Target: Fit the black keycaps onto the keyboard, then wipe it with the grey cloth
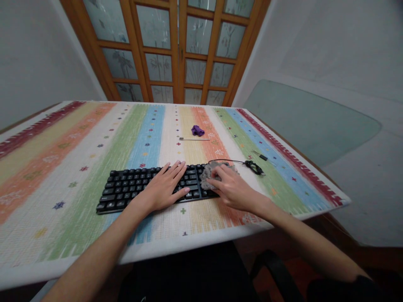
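A black keyboard lies across the striped table mat near the front edge. My left hand rests flat on the keyboard's middle, fingers stretched out and holding nothing. My right hand presses a grey cloth onto the keyboard's right end, its fingers curled over the cloth. The keyboard's black cable runs off to the right and lies bunched on the mat.
A small purple cloth and a thin rod-like tool lie farther back on the mat. Wooden glass-paned doors stand behind the table. A glass tabletop sits to the right. A black chair is below me.
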Motion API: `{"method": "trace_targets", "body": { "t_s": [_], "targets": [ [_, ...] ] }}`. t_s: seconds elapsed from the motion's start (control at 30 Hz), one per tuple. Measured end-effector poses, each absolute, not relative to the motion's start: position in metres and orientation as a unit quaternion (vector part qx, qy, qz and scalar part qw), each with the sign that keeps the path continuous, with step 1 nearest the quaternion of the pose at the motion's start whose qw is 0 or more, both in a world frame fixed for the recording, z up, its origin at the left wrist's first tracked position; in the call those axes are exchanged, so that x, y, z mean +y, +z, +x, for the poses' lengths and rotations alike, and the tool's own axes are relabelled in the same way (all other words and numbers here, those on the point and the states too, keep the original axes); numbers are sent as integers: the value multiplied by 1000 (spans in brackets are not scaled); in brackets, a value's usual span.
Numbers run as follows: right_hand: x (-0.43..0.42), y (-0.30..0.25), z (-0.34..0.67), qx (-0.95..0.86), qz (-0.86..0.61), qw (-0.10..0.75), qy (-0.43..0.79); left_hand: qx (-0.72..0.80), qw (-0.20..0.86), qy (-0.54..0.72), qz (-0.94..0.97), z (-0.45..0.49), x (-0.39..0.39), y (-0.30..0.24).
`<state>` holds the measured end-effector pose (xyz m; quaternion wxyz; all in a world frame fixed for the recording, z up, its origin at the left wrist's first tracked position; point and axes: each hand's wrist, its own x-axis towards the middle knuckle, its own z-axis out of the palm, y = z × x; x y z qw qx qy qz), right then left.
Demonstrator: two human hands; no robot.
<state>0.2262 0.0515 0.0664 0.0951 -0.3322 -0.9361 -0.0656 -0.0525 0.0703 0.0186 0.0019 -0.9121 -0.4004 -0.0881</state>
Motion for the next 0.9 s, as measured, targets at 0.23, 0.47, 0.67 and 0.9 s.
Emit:
{"method": "trace_targets", "body": {
  "t_s": [0.23,0.47,0.67,0.9],
  "targets": [
    [21,47,225,-938,-306,9,-163,-402,2,-92,-911,-53,70,18],
    [5,62,232,-950,-289,5,-117,-402,10,-91,-911,-53,71,16],
    [14,78,228,-920,-334,152,-137,-404,14,-85,-911,-52,71,17],
    [7,35,196,-918,-335,120,-178,-398,20,-94,-912,-52,70,18]
  ]
}}
